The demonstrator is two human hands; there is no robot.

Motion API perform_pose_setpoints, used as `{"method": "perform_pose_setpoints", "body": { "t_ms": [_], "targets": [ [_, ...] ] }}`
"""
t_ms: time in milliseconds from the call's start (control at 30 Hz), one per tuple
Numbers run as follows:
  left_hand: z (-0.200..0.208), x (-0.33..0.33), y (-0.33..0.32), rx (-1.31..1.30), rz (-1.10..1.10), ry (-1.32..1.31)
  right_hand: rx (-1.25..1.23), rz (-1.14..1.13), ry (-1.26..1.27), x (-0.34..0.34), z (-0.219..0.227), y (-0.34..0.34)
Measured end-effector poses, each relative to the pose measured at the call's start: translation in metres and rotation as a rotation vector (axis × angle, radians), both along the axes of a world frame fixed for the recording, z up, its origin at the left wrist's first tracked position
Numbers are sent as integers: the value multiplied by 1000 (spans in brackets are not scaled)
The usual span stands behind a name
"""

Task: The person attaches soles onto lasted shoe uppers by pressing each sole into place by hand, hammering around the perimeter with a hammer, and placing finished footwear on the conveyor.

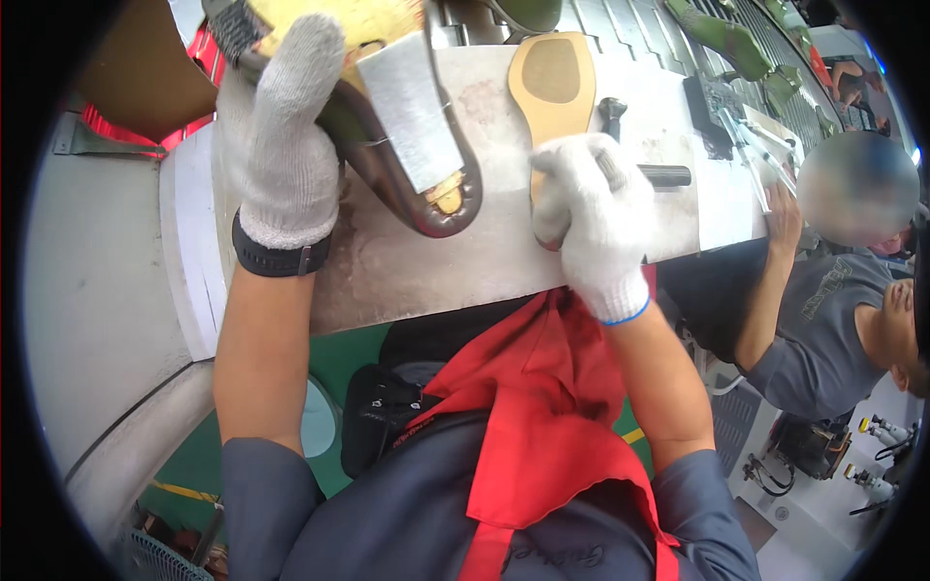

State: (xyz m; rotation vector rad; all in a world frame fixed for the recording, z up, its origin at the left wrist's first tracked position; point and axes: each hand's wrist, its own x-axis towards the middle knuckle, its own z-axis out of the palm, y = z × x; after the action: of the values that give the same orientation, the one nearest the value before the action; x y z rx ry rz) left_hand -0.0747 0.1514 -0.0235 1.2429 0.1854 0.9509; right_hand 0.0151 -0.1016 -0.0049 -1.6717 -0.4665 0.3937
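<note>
Left hand (283, 145) gripping shoe (383, 169); right hand (599, 208) curled over sole (552, 87), grip unclear; script lettering (572, 556) on dark shirt (387, 508).

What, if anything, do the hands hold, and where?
Left hand: the upturned shoe, gripped along its side. Right hand: over a sole; grip unclear.

The left hand (286, 136), in rough, matt knit cloth, grips a glossy, leather-like dark shoe (387, 176). Against the right hand (598, 208), gloved in similar cloth, lies a smooth tan sole (552, 108); beneath both, the pale tabletop (417, 276) looks dull.
</note>
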Motion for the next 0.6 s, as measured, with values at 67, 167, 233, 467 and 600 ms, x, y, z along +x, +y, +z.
{"method": "perform_pose_setpoints", "body": {
  "t_ms": [67,167,233,467,600],
  "targets": [
    [5,9,-6,-21,-4,-54,175,-114,71,-13,-11,-8],
    [-5,7,9,59,43,-44,133,-224,-266,-29,-29,-32],
    [-8,9,7,145,60,3,-302,-121,-804,-30,-28,-46],
    [-4,8,9,-182,-49,-96,-162,-23,-409,-73,-23,-77],
    [-1,14,3,-272,-31,-129,191,-239,-200,-105,-43,-86]
  ]
}}
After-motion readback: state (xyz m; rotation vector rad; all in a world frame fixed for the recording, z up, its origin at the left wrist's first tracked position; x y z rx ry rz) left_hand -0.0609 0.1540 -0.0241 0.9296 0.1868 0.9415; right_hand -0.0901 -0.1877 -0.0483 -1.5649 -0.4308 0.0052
